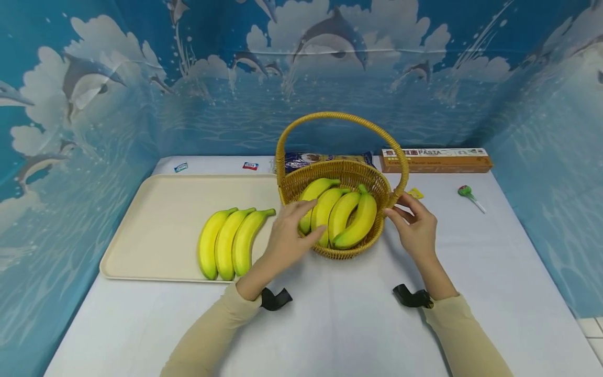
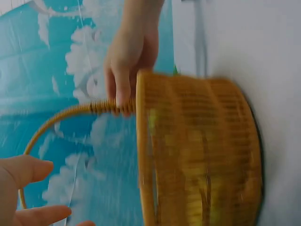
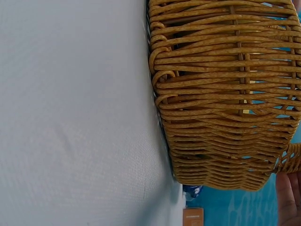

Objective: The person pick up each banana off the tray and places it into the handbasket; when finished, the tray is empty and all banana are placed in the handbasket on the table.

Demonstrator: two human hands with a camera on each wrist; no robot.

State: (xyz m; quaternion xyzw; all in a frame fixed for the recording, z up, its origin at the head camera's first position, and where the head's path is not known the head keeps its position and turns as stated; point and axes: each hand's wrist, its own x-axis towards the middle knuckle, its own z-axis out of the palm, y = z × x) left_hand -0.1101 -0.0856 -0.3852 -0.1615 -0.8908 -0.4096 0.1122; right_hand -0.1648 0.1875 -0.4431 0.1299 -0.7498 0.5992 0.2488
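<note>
A woven basket point(image 1: 344, 254) with a tall arched handle point(image 1: 339, 116) stands on the table, several yellow bananas point(image 1: 363, 220) lying inside. My right hand point(image 1: 416, 228) holds the foot of the handle at the right rim; the left wrist view shows its fingers point(image 2: 123, 87) curled there. Over the basket's left rim, my left hand point(image 1: 288, 235) reaches with thumb and fingers spread and nothing between them. Three more bananas point(image 1: 226, 243) lie side by side on the right part of a cream tray point(image 1: 155, 225). In the right wrist view, the basket's wall point(image 3: 225, 103) hides most of the contents.
Behind the basket lie a dark blue packet point(image 1: 301, 161) and a brown pasta box point(image 1: 435, 161). A green lollipop point(image 1: 465, 191) and a yellow wrapped piece point(image 1: 415, 193) are at right. Two small wrapped sweets lie behind the tray. A dolphin-print curtain point(image 1: 216, 115) encloses the table.
</note>
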